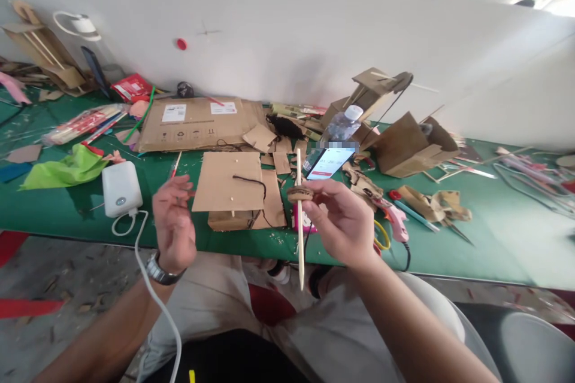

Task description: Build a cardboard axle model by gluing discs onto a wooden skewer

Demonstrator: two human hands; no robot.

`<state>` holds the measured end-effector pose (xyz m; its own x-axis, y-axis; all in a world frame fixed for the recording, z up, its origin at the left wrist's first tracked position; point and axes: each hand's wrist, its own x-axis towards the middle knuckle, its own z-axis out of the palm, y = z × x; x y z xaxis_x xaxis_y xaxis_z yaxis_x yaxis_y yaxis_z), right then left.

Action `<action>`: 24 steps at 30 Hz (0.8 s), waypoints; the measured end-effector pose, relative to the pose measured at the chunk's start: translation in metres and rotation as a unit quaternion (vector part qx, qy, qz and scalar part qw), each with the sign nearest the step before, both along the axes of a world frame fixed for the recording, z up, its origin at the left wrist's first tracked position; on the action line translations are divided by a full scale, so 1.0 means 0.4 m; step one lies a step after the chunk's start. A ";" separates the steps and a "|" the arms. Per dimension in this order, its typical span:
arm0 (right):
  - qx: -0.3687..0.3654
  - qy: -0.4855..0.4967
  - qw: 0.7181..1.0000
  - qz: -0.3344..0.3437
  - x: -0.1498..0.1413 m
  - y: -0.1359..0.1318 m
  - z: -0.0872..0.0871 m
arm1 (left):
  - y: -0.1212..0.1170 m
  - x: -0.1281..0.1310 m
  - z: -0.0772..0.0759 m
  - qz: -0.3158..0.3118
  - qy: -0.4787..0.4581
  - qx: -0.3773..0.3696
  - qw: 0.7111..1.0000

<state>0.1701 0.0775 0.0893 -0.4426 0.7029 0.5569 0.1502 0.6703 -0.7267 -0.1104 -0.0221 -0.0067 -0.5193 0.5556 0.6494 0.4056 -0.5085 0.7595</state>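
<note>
Between the thumb and fingers of my right hand (344,221) is a small round cardboard wheel (299,194), with a pale wooden stick (300,245) running through it. The stick stands roughly upright, its pointed end down past the table edge. My left hand (174,221) is raised with its fingers loosely bent and apart, holding nothing. Beside it, between my hands, lies a cardboard piece (220,182) on a low cardboard base (275,194). Stick ends poke through its top, and a dark string (249,179) lies across it.
A white power bank (121,188) with a cable is at left. Behind lie a flat cardboard box (193,125) and green cloth (67,170). A phone (330,163), plastic bottle (344,125), pink glue gun (395,218) and open cardboard box (408,146) are to the right.
</note>
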 end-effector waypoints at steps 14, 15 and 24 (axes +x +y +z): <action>-0.133 0.114 0.982 0.067 -0.082 0.014 0.047 | 0.151 -0.104 0.368 -0.225 0.312 -0.135 0.913; -0.152 0.114 0.979 0.075 -0.084 0.012 0.045 | 0.158 -0.101 0.379 -0.237 0.335 -0.154 0.899; -0.192 0.126 0.970 0.073 -0.109 0.012 0.037 | 0.154 -0.077 0.389 -0.222 0.384 -0.180 0.878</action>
<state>0.1266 0.0823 0.1041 -0.4366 0.8203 0.3694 -0.1419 0.3427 -0.9287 -0.1412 0.0396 0.1488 0.3149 0.8331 0.4547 0.6898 -0.5300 0.4932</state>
